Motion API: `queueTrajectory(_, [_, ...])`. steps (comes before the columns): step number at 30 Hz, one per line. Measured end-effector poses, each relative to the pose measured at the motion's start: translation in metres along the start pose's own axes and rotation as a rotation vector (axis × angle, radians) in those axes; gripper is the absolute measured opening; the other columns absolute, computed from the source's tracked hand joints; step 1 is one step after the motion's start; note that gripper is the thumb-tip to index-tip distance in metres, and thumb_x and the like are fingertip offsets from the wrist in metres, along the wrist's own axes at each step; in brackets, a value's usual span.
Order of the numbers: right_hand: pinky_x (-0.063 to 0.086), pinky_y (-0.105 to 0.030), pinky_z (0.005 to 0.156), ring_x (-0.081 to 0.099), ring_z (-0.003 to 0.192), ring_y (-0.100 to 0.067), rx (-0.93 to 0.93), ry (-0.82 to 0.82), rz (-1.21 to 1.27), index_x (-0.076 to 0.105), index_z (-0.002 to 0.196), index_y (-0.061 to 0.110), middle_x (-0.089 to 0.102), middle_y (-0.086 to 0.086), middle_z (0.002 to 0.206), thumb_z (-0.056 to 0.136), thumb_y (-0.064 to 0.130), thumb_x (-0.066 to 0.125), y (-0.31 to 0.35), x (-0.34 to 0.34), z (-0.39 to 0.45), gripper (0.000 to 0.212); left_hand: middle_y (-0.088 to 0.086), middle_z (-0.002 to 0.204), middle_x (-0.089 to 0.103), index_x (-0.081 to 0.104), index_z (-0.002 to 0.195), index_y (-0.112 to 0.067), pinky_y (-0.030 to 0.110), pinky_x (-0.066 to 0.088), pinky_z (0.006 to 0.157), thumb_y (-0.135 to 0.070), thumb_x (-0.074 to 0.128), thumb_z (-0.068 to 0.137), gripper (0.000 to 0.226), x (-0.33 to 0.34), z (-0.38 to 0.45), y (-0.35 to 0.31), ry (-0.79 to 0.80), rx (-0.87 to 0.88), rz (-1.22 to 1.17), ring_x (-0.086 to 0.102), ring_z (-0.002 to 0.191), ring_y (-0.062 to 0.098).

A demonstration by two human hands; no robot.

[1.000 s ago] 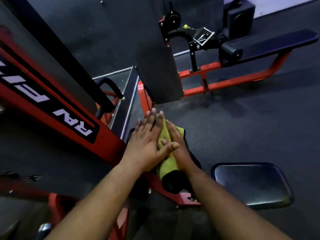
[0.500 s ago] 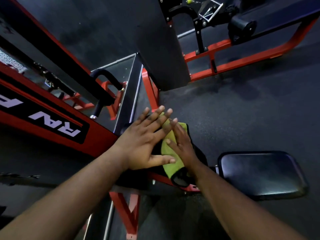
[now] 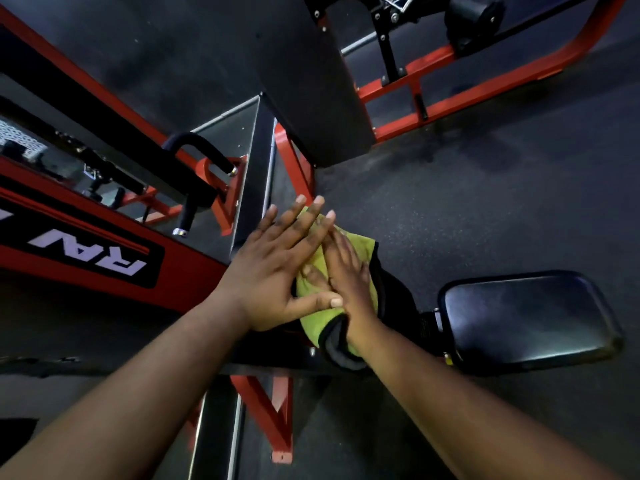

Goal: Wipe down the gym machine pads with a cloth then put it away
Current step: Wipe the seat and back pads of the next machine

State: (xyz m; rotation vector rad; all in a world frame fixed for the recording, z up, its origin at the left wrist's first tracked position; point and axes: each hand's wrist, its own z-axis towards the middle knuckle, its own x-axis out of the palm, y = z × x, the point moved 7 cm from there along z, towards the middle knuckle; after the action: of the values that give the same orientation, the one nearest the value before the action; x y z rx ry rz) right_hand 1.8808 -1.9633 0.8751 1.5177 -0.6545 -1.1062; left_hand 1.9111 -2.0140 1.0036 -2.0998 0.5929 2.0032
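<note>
Since before, left hand (image 3: 273, 268) overlaps right hand (image 3: 349, 271) — both flat on green cloth (image 3: 313, 327) — "RA" visible.

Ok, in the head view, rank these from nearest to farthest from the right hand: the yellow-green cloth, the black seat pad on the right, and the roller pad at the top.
1. Yellow-green cloth: directly under the right hand, touching it.
2. Black seat pad: to the hand's right, apart from it.
3. Roller pad: far off at the top edge, on the other machine.

Both hands (image 3: 277, 268) flat on cloth (image 3: 363, 247)
</note>
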Motion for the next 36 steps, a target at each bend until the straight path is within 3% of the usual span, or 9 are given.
queueTrajectory(4, [0.019, -0.066, 0.119, 0.010, 0.158, -0.020, -0.282, -0.207, 0.051, 0.018, 0.161, 0.034, 0.016, 0.003, 0.171, 0.095, 0.073, 0.030, -0.024, -0.002, -0.047, 0.079, 0.004, 0.172, 0.007, 0.015, 0.163, -0.023, 0.055, 0.012, 0.127, -0.086, 0.032, 0.087, 0.101, 0.001, 0.000, -0.001, 0.029, -0.021, 0.017, -0.001, 0.159, 0.022])
queueTrajectory(11, [0.015, -0.064, 0.121, 0.007, 0.157, -0.016, -0.033, -0.076, -0.003, 0.009, 0.158, 0.035, 0.014, 0.001, 0.171, 0.082, 0.093, 0.012, -0.062, 0.004, -0.015, 0.095, 0.005, 0.171, 0.006, 0.018, 0.163, -0.026, 0.054, 0.007, 0.127, -0.090, 0.022, 0.086, 0.100, 0.001, 0.002, -0.007, 0.116, 0.045, 0.141, -0.001, 0.159, 0.025])
queueTrajectory(14, [0.006, -0.051, 0.125, -0.002, 0.155, -0.007, -0.163, -0.063, 0.043, 0.010, 0.161, 0.033, 0.011, 0.004, 0.171, 0.089, 0.079, 0.029, -0.025, 0.001, -0.011, 0.088, 0.006, 0.171, 0.010, 0.020, 0.162, -0.025, 0.056, 0.006, 0.127, -0.088, 0.025, 0.089, 0.097, 0.005, 0.003, -0.010, 0.150, 0.158, 0.189, 0.002, 0.159, 0.025])
queueTrajectory(17, [0.019, -0.045, 0.124, 0.021, 0.154, -0.018, -0.273, -0.126, 0.042, 0.021, 0.160, 0.029, 0.024, 0.001, 0.166, 0.098, 0.071, 0.033, -0.061, -0.006, -0.007, 0.076, 0.003, 0.166, 0.027, 0.031, 0.160, -0.024, 0.057, 0.010, 0.126, -0.087, 0.025, 0.090, 0.094, 0.005, 0.004, -0.012, 0.177, 0.262, 0.198, 0.016, 0.157, 0.025])
queueTrajectory(21, [0.026, -0.047, 0.122, 0.038, 0.146, -0.029, 0.000, -0.069, 0.025, 0.035, 0.155, 0.021, 0.042, -0.011, 0.158, 0.094, 0.081, 0.026, -0.177, 0.000, 0.001, 0.086, -0.001, 0.160, 0.040, 0.048, 0.151, -0.026, 0.058, 0.017, 0.124, -0.085, 0.026, 0.090, 0.087, 0.007, 0.005, -0.013, 0.240, 0.314, 0.210, 0.028, 0.153, 0.021])
queueTrajectory(23, [0.020, -0.037, 0.124, 0.035, 0.147, -0.019, 0.157, -0.076, 0.034, 0.036, 0.154, 0.036, 0.042, -0.001, 0.159, 0.093, 0.083, 0.024, -0.215, 0.004, -0.009, 0.078, -0.003, 0.158, 0.043, 0.052, 0.148, -0.028, 0.056, 0.019, 0.124, -0.085, 0.027, 0.090, 0.085, 0.008, 0.006, -0.012, 0.275, 0.291, 0.228, 0.031, 0.152, 0.019])
queueTrajectory(27, [0.016, -0.045, 0.127, 0.021, 0.150, -0.004, 0.406, -0.081, 0.252, 0.036, 0.148, 0.049, 0.032, 0.011, 0.163, 0.095, 0.070, 0.046, -0.229, 0.013, -0.020, 0.058, -0.006, 0.155, 0.048, 0.059, 0.143, -0.029, 0.054, 0.026, 0.123, -0.085, 0.031, 0.089, 0.082, 0.010, 0.007, -0.011, 0.272, 0.251, 0.204, 0.039, 0.148, 0.016])
queueTrajectory(31, [0.023, -0.046, 0.124, 0.034, 0.148, -0.027, 0.117, -0.078, 0.118, 0.038, 0.156, 0.016, 0.040, -0.010, 0.159, 0.086, 0.069, 0.040, -0.149, 0.009, 0.009, 0.087, -0.006, 0.149, 0.055, 0.063, 0.139, -0.028, 0.055, 0.032, 0.119, -0.084, 0.033, 0.089, 0.080, 0.008, 0.008, -0.012, 0.225, 0.250, 0.155, 0.047, 0.142, 0.015])
queueTrajectory(36, [0.023, -0.031, 0.117, 0.037, 0.145, -0.024, -0.039, 0.016, 0.035, 0.038, 0.156, 0.017, 0.043, -0.007, 0.157, 0.085, 0.078, 0.036, -0.136, -0.003, 0.023, 0.093, -0.009, 0.140, 0.063, 0.072, 0.124, -0.031, 0.051, 0.027, 0.122, -0.086, 0.024, 0.090, 0.081, 0.010, 0.007, -0.010, 0.237, 0.237, 0.167, 0.047, 0.142, 0.013])
